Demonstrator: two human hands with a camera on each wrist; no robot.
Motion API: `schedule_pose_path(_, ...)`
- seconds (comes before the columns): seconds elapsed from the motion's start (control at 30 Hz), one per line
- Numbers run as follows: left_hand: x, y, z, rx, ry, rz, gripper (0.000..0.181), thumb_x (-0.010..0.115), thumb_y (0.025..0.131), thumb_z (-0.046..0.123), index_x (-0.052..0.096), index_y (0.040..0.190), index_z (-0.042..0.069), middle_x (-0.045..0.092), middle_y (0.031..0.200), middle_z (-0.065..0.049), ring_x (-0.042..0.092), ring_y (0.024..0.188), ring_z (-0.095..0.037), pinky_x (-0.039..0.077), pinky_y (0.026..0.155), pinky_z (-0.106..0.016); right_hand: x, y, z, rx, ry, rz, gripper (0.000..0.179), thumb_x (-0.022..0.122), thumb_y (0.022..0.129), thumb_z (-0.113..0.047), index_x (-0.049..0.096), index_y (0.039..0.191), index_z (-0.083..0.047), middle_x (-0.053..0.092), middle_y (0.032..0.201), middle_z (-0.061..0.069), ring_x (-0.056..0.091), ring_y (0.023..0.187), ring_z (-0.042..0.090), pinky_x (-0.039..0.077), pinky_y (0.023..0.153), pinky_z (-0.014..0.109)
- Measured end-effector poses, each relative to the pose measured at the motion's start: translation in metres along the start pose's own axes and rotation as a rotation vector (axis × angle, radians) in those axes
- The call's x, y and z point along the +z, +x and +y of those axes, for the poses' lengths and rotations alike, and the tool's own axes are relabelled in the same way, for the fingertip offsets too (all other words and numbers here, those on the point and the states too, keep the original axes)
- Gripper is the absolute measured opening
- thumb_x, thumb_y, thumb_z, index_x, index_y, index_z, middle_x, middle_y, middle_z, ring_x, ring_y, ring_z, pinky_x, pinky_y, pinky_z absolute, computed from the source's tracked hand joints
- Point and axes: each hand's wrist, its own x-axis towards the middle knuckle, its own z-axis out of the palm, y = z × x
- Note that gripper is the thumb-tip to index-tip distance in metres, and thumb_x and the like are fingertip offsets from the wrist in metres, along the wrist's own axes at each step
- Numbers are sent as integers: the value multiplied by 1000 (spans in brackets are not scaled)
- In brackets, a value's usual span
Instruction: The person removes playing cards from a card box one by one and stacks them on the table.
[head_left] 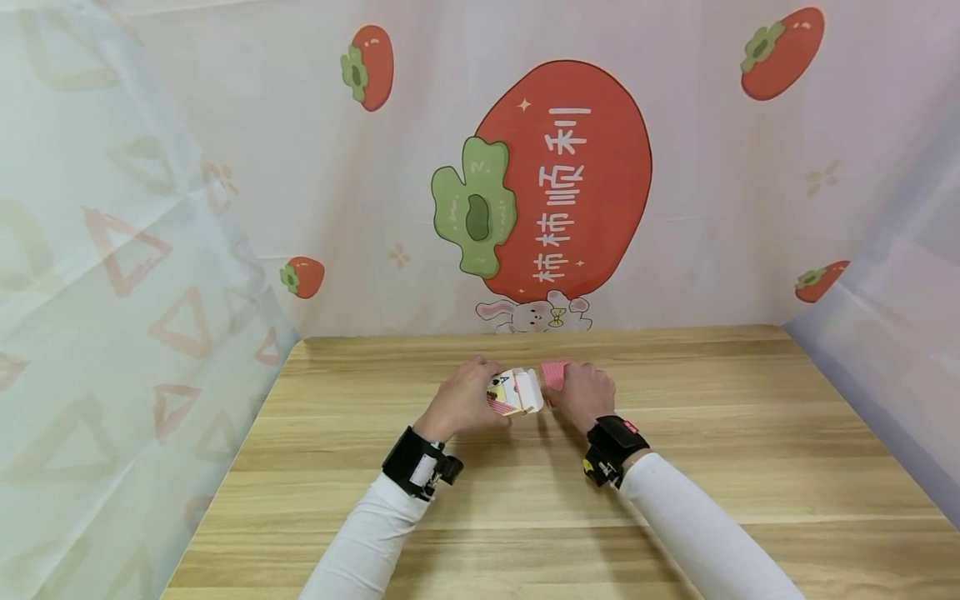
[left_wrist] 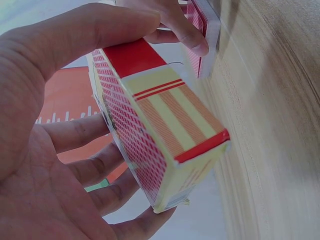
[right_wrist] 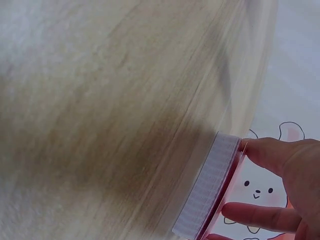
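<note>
My left hand (head_left: 463, 402) grips a playing card box (head_left: 507, 390) above the table, thumb on one narrow side and fingers on the other. In the head view its face shows an ace and a red pattern, and a white flap at its right end faces my right hand. In the left wrist view, the box (left_wrist: 165, 115) shows striped and red-checked sides. My right hand (head_left: 587, 393) holds a deck of playing cards (head_left: 554, 373), red backs up, close to the tabletop. The stacked white card edges (right_wrist: 207, 187) show in the right wrist view. What the box contains is hidden.
The wooden table (head_left: 712, 500) reaches back to a fabric backdrop (head_left: 705, 208) printed with red persimmons and a rabbit. Another printed cloth (head_left: 112, 317) hangs along the left side.
</note>
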Motion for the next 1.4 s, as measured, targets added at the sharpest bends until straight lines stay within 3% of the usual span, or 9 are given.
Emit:
schedule_pose_path(0.47, 0, -1, 0, 2, -9, 0, 70, 82, 57, 32, 57, 119, 10, 50, 101, 0, 47, 86, -14, 42, 64, -29, -1, -1, 0, -15, 0, 7, 45, 66, 73, -51, 48, 59, -12, 43, 58, 4, 44, 52, 21, 32, 43, 34)
schedule_pose_path(0.73, 0, -1, 0, -2, -12, -5, 70, 83, 57, 32, 57, 119, 11, 50, 101, 1, 47, 86, -14, 41, 65, -29, -5, 1, 0, 10, 16, -46, 46, 65, 74, -54, 51, 63, -11, 48, 60, 6, 47, 54, 22, 35, 44, 34)
schedule_pose_path(1.03, 0, -2, -1, 1, -4, -8, 70, 82, 57, 32, 57, 119, 11, 50, 102, 0, 47, 86, -14, 42, 66, -29, -7, 2, 5, 13, 55, -56, 24, 61, 79, -31, 55, 64, -14, 51, 68, 5, 49, 58, 25, 37, 47, 39)
schedule_pose_path(1.27, 0, -1, 0, -8, -1, -12, 70, 82, 58, 34, 57, 119, 11, 50, 103, 1, 47, 87, -14, 42, 66, -30, -8, 0, 6, 17, 80, -38, 21, 63, 79, -33, 62, 78, -12, 55, 76, 6, 52, 66, 26, 40, 53, 41)
schedule_pose_path(1.4, 1, -1, -1, -7, -4, -9, 70, 81, 58, 34, 57, 119, 11, 50, 102, 1, 47, 86, -14, 41, 66, -30, -9, -1, 6, 18, 82, -27, 21, 64, 79, -33, 62, 79, -12, 55, 77, 6, 52, 68, 26, 41, 56, 42)
